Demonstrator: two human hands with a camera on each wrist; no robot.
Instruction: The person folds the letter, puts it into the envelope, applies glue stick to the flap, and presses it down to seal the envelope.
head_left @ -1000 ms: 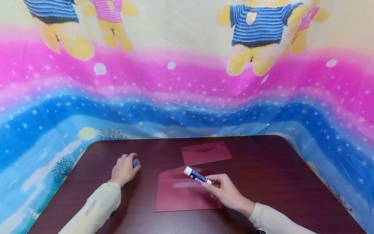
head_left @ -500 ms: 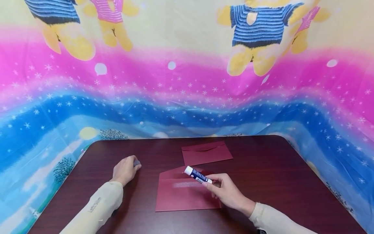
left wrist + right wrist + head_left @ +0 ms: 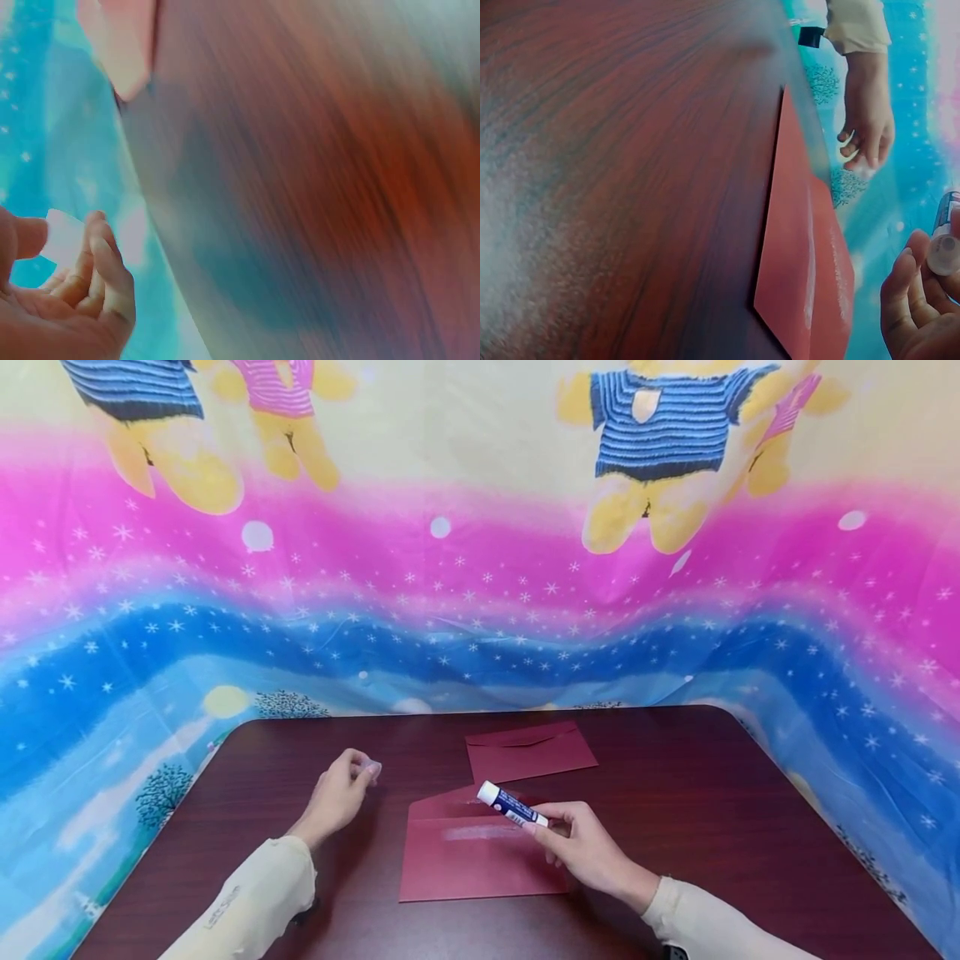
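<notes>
My right hand (image 3: 588, 852) grips a glue stick (image 3: 513, 804) by its lower end, its white tip tilted up to the left. Below it lies a dark red envelope (image 3: 465, 872) with its flap unfolded and a whitish glue streak across it. Off to the left, my left hand (image 3: 337, 793) pinches a small translucent cap (image 3: 372, 768) between thumb and fingers, raised above the table. The left wrist view also has the pale cap (image 3: 66, 238) between thumb and fingertips. In the right wrist view the glue stick's round base (image 3: 945, 253) rests among the fingers.
A second dark red envelope (image 3: 534, 758), flap folded down, lies behind the first. Both are on a dark wood table (image 3: 720, 810) with rounded far corners. A printed cloth (image 3: 480, 568) with bears and snowflakes hangs behind the table and at its sides.
My left hand has closed its fingers on the cap, lifted it and brought it a little to the right. The right hand with the glue stick has barely moved.
</notes>
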